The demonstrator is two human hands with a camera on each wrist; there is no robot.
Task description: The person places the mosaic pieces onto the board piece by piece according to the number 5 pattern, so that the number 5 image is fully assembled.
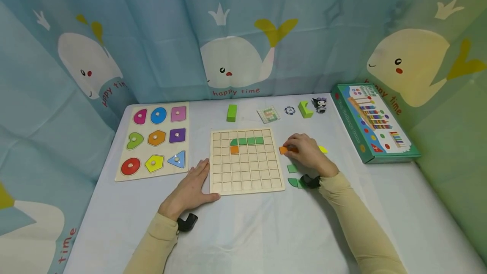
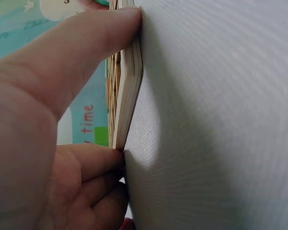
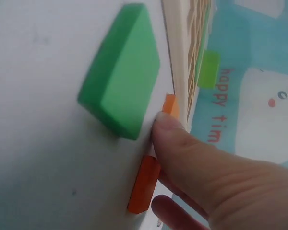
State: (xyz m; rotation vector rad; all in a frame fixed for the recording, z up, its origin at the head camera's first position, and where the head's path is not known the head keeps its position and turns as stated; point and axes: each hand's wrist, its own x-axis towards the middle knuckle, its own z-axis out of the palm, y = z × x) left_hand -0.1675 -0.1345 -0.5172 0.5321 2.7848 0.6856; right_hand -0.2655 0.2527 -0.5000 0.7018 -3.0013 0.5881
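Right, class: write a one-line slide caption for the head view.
Left hand steadies the grid board while the right hand touches an orange piece beside it.

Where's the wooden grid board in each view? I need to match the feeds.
Head: wooden grid board lies centre, between the hands.
Left wrist: only its edge, seen end-on, left hand against it.
Right wrist: its rim at top centre.
Shared landmark: the green row on the board, also.

Shape-peg puzzle board [image 1: 154, 141], left of frame. Green block [image 1: 231, 113], pattern card [image 1: 268, 114], round token [image 1: 290, 110], green notched block [image 1: 305, 109] and small figurine [image 1: 320, 105], upper centre. Boxed toy set [image 1: 373, 124], right. Whale-print curtain [image 1: 236, 33] behind.
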